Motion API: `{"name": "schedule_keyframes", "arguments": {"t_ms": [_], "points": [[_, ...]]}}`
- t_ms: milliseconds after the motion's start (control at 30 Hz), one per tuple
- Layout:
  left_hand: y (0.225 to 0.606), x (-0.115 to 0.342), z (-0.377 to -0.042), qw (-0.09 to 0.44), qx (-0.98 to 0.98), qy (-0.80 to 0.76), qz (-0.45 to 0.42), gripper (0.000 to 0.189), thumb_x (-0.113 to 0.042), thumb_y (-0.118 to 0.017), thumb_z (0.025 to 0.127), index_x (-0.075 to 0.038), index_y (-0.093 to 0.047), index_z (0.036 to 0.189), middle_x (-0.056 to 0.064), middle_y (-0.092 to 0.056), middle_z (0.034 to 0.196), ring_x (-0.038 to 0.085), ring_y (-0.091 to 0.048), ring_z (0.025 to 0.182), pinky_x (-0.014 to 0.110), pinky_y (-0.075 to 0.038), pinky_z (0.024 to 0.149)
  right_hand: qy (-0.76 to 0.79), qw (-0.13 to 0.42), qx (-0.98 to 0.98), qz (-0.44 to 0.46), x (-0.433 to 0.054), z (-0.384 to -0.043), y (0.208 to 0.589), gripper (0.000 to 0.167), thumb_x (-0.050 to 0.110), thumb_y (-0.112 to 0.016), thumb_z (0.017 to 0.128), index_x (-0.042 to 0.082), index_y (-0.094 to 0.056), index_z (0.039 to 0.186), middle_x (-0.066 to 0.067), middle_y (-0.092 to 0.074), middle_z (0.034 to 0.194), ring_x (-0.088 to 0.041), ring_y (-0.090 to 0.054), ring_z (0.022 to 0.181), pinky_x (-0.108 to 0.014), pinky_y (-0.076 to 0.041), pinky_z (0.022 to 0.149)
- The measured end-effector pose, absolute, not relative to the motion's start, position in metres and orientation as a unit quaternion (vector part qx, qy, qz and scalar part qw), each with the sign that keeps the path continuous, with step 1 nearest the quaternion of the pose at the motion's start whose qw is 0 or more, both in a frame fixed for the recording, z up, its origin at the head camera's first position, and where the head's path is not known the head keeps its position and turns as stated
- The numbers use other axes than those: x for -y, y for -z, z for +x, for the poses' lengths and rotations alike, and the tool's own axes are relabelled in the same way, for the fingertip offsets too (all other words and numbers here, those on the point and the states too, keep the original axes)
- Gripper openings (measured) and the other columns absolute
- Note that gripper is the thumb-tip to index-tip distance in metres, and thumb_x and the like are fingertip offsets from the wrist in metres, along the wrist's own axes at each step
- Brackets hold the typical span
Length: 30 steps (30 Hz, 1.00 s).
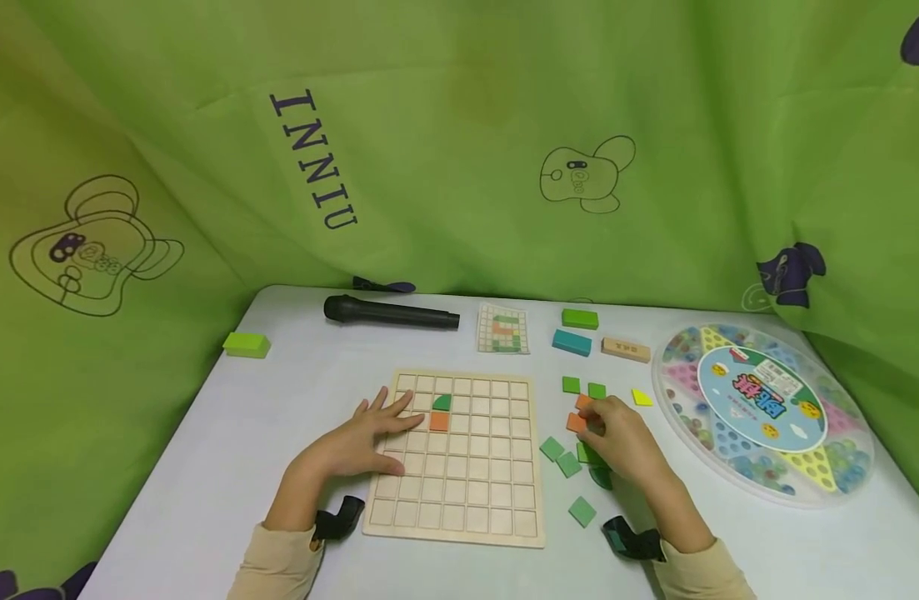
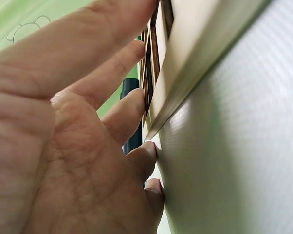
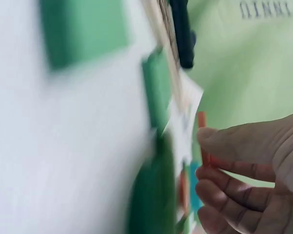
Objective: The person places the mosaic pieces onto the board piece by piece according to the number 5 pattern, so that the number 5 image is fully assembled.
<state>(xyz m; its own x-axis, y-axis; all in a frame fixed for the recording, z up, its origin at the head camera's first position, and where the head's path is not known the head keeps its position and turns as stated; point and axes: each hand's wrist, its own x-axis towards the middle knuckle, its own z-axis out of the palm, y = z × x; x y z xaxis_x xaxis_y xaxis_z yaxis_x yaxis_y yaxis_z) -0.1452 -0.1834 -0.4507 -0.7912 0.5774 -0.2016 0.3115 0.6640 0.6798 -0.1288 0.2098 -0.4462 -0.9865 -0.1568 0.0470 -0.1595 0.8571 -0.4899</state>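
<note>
A wooden grid board [image 1: 459,537] lies flat, with a green quarter-round tile [image 1: 443,403] and an orange square tile [image 1: 439,422] in neighbouring cells. Fingers spread, my left hand [image 1: 357,442] rests at the board's left side, thumb and fingertips over its edge. To the right of the board, my right hand [image 1: 622,437] pinches an orange square tile [image 3: 202,119] between thumb and fingers, tilted on edge in the right wrist view. Another orange tile [image 1: 582,402] is partly covered by that hand. Green tiles [image 1: 552,448] lie around it, some partly hidden beneath the hand.
A pattern card [image 1: 503,329] and a black microphone [image 1: 392,314] lie behind the board. Coloured blocks [image 1: 571,342] sit at the back right, beside a round Chinese checkers box [image 1: 762,408]. A yellow tile [image 1: 642,397] and a lime block [image 1: 246,345] also lie on the table.
</note>
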Motion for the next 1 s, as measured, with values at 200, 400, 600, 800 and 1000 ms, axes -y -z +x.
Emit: {"name": "schedule_keyframes", "arguments": {"t_ms": [200,400,600,800,1000], "points": [[0.448,0.184,-0.143,0.205,-0.885,-0.334,0.250,0.074,-0.029,-0.078,0.073,-0.018,-0.048,0.140,0.008,-0.017,0.159,0.039,0.006,0.145,0.060,0.004,0.115,-0.321,0.011,0.940,0.116,-0.179,-0.121,0.433,0.023,0.008,-0.072,0.081,0.005,-0.067,0.103,-0.006,-0.066,0.099,-0.022,-0.063,0.089,-0.037,-0.055,0.077],[0.449,0.184,-0.143,0.203,-0.889,-0.327,0.250,0.073,-0.029,-0.077,0.075,-0.020,-0.047,0.141,0.007,-0.016,0.159,0.039,0.005,0.145,0.058,0.004,0.115,-0.401,-0.040,0.898,0.175,-0.122,-0.126,0.430,0.020,0.012,-0.072,0.083,0.009,-0.068,0.102,0.001,-0.065,0.097,-0.014,-0.060,0.088,-0.024,-0.054,0.074],[0.449,0.184,-0.143,0.204,-0.887,-0.328,0.252,0.073,-0.031,-0.077,0.075,-0.021,-0.048,0.140,0.006,-0.016,0.159,0.038,0.006,0.146,0.058,0.004,0.116,-0.395,-0.095,0.884,0.230,-0.081,-0.137,0.435,0.017,0.013,-0.071,0.084,0.011,-0.067,0.101,0.001,-0.065,0.097,-0.012,-0.060,0.088,-0.023,-0.053,0.075],[0.451,0.183,-0.144,0.209,-0.883,-0.329,0.261,0.074,-0.033,-0.077,0.074,-0.020,-0.047,0.141,0.006,-0.016,0.159,0.038,0.007,0.145,0.059,0.005,0.115,-0.286,-0.100,0.910,0.282,-0.058,-0.141,0.436,0.016,0.015,-0.070,0.083,0.009,-0.068,0.099,0.002,-0.063,0.093,-0.010,-0.059,0.086,-0.027,-0.052,0.077],[0.450,0.184,-0.144,0.205,-0.888,-0.328,0.249,0.075,-0.031,-0.078,0.073,-0.021,-0.048,0.140,0.005,-0.016,0.159,0.037,0.006,0.146,0.058,0.004,0.116,-0.234,-0.082,0.922,0.297,-0.044,-0.143,0.437,0.018,0.016,-0.072,0.082,0.008,-0.067,0.097,0.003,-0.059,0.086,-0.007,-0.052,0.074,-0.022,-0.049,0.068]]}}
